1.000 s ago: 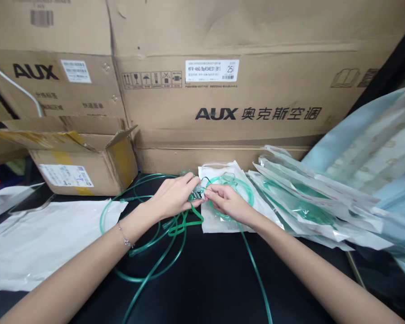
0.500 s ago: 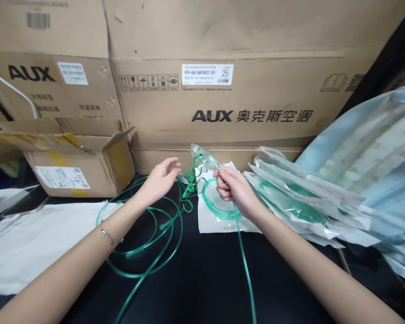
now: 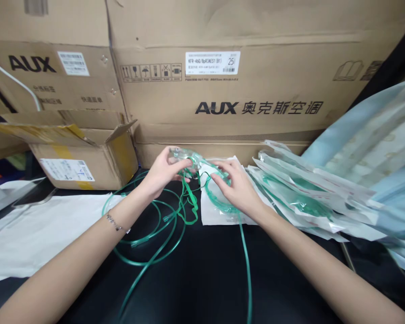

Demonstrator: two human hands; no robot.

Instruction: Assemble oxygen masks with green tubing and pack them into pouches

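Note:
A clear oxygen mask [image 3: 182, 154] is gripped in my left hand [image 3: 164, 173], thumb on the near side and fingers behind it. Its green elastic strap [image 3: 191, 202] dangles below onto the dark table. From the mask's connector, green tubing [image 3: 245, 252] runs to my right hand [image 3: 238, 189], which is loosely curled around it, with thumb and index finger somewhat apart. The tubing comes out under the palm and drops toward the near edge. Loose coils of green tubing [image 3: 168, 252] lie beneath my left forearm. Behind my right hand is a packaged mask set [image 3: 219, 218] with coiled tubing.
Several sealed packs [image 3: 310, 198] are stacked at the right, beside light blue fabric [image 3: 344, 135]. An open cardboard box [image 3: 118, 157] stands at the left, behind a white sheet [image 3: 54, 234]. Large AUX cartons [image 3: 256, 85] form a wall at the back.
My left hand has moved right and up and taken hold of the mask. My right hand has loosened and left the connector, and the mask has tipped flatter. The view has shifted slightly.

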